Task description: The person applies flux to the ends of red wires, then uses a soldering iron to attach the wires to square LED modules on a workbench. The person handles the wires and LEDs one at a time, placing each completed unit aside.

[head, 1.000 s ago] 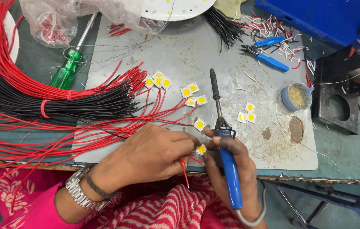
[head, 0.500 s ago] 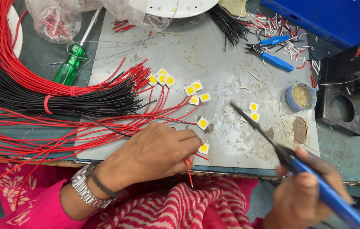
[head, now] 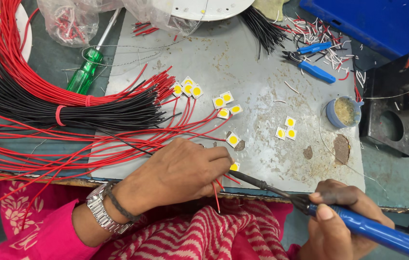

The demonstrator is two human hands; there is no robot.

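Left hand (head: 180, 168) pinching thin, floppy red wire (head: 216, 190) at counter (head: 262, 86) edge, six o'clock. Right hand (head: 344, 216) gripping soldering iron (head: 310, 204) by blue handle; light, brittle chip (head: 235, 166) touching fingertips.

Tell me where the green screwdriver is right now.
In the head view the green screwdriver lies at upper left, off the grey work plate, just above the red and black wire bundle and below the plastic bag.

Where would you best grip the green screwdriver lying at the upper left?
Grip the green screwdriver by its ribbed translucent handle, coming from above. It lies flat on the mat, handle toward the wire bundles, and its thin metal shaft runs up under the plastic bag.
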